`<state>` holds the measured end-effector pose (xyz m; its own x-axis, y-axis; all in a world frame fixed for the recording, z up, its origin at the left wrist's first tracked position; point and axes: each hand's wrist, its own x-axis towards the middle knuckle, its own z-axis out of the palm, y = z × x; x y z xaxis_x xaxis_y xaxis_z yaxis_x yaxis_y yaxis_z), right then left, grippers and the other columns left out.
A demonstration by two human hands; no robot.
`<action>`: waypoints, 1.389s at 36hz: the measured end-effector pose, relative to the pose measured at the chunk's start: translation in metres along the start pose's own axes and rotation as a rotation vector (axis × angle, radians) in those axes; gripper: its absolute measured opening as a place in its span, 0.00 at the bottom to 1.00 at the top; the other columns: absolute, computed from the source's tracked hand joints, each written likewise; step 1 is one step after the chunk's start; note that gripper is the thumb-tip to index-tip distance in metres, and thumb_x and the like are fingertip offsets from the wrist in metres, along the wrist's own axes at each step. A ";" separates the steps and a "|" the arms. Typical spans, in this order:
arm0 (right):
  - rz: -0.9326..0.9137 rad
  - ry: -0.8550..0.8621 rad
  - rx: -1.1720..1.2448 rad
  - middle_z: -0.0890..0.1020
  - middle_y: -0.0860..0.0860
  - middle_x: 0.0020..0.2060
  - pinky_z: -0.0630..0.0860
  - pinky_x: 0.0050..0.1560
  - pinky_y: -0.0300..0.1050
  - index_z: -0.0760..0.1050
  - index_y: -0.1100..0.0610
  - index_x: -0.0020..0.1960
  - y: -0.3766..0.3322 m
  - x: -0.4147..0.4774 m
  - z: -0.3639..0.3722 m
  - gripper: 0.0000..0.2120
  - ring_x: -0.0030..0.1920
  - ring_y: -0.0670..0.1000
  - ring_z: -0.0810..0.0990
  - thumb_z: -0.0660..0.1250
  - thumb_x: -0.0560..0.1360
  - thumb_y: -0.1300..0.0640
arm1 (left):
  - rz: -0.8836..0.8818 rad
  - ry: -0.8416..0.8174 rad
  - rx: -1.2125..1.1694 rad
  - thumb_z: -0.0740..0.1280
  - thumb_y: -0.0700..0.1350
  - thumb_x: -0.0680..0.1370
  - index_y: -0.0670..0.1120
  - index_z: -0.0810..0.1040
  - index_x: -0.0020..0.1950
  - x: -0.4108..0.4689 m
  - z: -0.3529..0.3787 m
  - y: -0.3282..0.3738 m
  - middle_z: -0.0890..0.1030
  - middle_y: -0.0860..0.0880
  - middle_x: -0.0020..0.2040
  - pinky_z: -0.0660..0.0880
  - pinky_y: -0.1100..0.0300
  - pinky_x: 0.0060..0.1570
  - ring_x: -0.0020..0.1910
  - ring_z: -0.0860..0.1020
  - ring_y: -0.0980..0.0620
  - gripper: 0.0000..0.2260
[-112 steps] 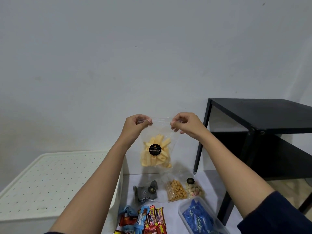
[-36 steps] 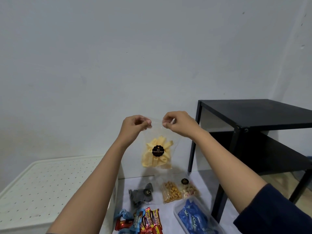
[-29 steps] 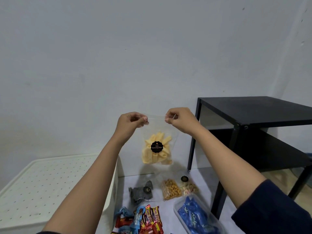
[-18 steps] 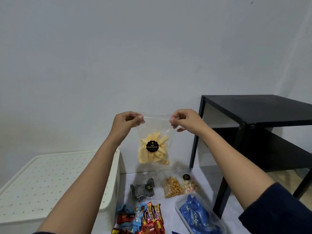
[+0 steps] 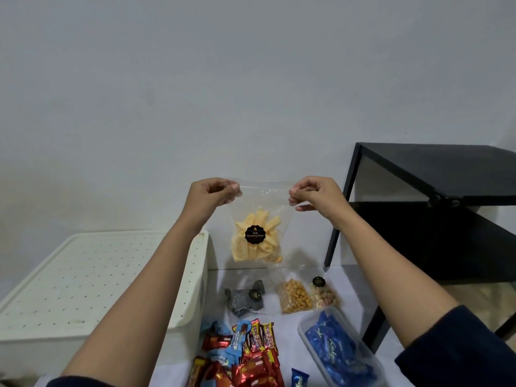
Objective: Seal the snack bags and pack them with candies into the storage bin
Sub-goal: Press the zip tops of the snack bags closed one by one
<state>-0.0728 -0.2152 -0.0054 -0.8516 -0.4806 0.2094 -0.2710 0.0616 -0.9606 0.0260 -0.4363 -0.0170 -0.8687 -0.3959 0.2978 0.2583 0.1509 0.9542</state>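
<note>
You held the clear plastic zip bag of yellow potato sticks (image 5: 257, 241) up at chest height, its black round label facing you, so the sticks dropped to the bottom and left the top strip flat and free to press. Your left hand (image 5: 212, 195) pinched the strip's corner at 9 o'clock of the bag, and your right hand (image 5: 315, 192) pinched the corner at 3 o'clock, fingers closed narrow on the plastic, which kept the strip taut between them. Whether the seal was fully closed could not be told.

Below the bag, at 6 o'clock, three other clear snack bags (image 5: 296, 296) lay on the white surface, waiting their turn. Nearer you sat the pile of red and blue wrapped candies (image 5: 245, 356), with a clear plastic tub of blue packets (image 5: 337, 350) at its 3 o'clock. The white perforated-lid storage bin (image 5: 83, 280) stood at 8 o'clock, lid on, so packing probably had not begun.
</note>
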 end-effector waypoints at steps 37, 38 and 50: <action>0.184 -0.054 -0.420 0.77 0.45 0.32 0.74 0.37 0.37 0.79 0.57 0.40 0.202 0.097 0.092 0.08 0.34 0.43 0.75 0.64 0.75 0.65 | -0.335 0.151 1.040 0.63 0.37 0.75 0.41 0.82 0.45 0.060 -0.016 -0.186 0.82 0.43 0.46 0.71 0.58 0.37 0.44 0.79 0.43 0.08; 0.188 -0.041 -0.404 0.77 0.45 0.32 0.75 0.38 0.37 0.79 0.57 0.40 0.204 0.099 0.093 0.09 0.34 0.43 0.75 0.64 0.75 0.65 | -0.328 0.153 1.051 0.62 0.36 0.74 0.39 0.81 0.45 0.062 -0.015 -0.189 0.81 0.43 0.45 0.71 0.57 0.36 0.44 0.79 0.43 0.08; 0.235 -0.002 -0.250 0.81 0.53 0.43 0.79 0.55 0.46 0.80 0.62 0.50 0.211 0.103 0.079 0.08 0.45 0.49 0.80 0.64 0.75 0.66 | -0.088 0.266 0.987 0.60 0.35 0.76 0.35 0.78 0.49 0.064 0.007 -0.202 0.73 0.40 0.51 0.67 0.59 0.45 0.54 0.71 0.42 0.08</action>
<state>-0.1818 -0.3209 -0.2011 -0.9029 -0.4296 -0.0134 -0.1691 0.3838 -0.9078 -0.0847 -0.4855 -0.1905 -0.7149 -0.6116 0.3390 -0.3696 0.7420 0.5593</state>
